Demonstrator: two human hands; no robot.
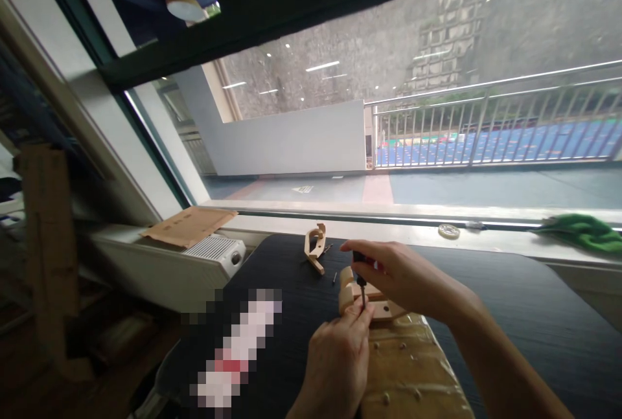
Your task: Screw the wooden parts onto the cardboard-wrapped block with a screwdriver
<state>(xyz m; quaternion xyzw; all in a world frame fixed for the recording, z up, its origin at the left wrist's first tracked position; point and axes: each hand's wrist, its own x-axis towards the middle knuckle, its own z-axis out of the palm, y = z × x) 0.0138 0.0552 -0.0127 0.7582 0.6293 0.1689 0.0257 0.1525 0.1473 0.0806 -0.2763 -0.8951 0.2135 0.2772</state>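
My right hand [398, 276] is closed round a small screwdriver [361, 284] with a red and black handle, its tip pointing down at a light wooden part [376, 305] on the black table [525, 302]. My left hand [337, 357] sits just below, its fingers pinched near the screwdriver's tip; what they hold is too small to see. A second wooden piece [315, 245] stands apart, farther back on the table. A loose screw [334, 277] lies between the two wooden pieces.
A tan board wrapped in plastic [413, 373] with small pegs lies under the wooden part. On the sill are a tape roll [448, 231] and a green cloth [583, 231]. At left, cardboard [189, 225] lies over a white heater [214, 256].
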